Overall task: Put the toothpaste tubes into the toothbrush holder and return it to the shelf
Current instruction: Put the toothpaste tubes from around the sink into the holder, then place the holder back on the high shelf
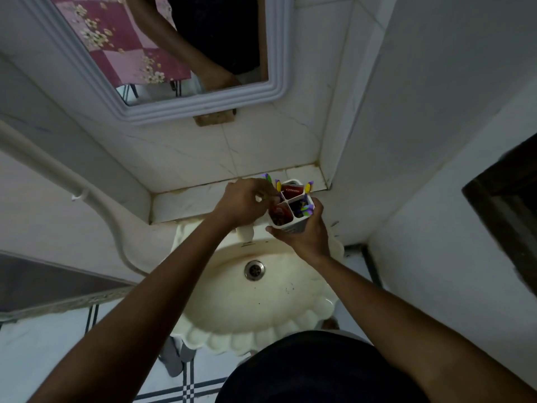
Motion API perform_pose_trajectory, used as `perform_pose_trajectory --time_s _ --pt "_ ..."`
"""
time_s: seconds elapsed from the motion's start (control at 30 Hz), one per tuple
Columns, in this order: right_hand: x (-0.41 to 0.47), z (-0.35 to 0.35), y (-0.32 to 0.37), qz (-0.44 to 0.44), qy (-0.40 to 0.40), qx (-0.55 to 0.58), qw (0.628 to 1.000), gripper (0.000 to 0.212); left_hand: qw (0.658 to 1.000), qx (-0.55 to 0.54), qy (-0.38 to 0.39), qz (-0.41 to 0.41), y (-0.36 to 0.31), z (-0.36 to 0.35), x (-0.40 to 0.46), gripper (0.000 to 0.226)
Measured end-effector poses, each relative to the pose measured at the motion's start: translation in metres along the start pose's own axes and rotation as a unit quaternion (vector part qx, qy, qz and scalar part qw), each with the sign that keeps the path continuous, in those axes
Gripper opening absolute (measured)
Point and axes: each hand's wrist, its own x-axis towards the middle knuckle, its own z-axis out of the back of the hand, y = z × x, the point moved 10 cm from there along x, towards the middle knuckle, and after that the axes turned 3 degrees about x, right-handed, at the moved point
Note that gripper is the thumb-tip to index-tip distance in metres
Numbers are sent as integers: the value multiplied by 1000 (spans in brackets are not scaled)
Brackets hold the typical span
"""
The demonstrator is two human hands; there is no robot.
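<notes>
A white toothbrush holder (293, 226) with four compartments is held above the back of the sink, just in front of the tiled shelf (186, 200). My right hand (305, 237) grips it from below and the right side. A red Colgate toothpaste tube (292, 190) stands in its far compartment and another red tube (280, 214) in the near left one. Toothbrushes with purple and green handles (305, 210) stick out on the right. My left hand (247, 200) is closed at the holder's left rim, pinching something small that I cannot make out.
The cream scalloped sink (261, 301) with its drain (254, 270) lies below my hands. A white-framed mirror (279, 91) hangs above the shelf. A white pipe (96, 199) runs along the left wall. A wall stands close on the right.
</notes>
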Motion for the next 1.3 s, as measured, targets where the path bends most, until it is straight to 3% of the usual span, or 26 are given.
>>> perform_pose_trajectory --time_s 0.1,0.2,0.53,0.87,1.3 --pt "4 5 8 6 -37 14 999 127 990 -99 -82 49 17 22 -14 21" --pt "9 12 19 14 -74 18 997 121 981 -115 -126 88 33 39 -28 31" --pt "-1 43 79 67 -139 29 988 118 986 -77 -131 72 16 67 -48 47" --pt "-42 129 189 194 -199 70 958 113 962 15 -272 -7 -92 161 -86 44" --pt "-133 282 426 363 -266 128 884 115 906 34 -418 -66 -254 320 -122 62"
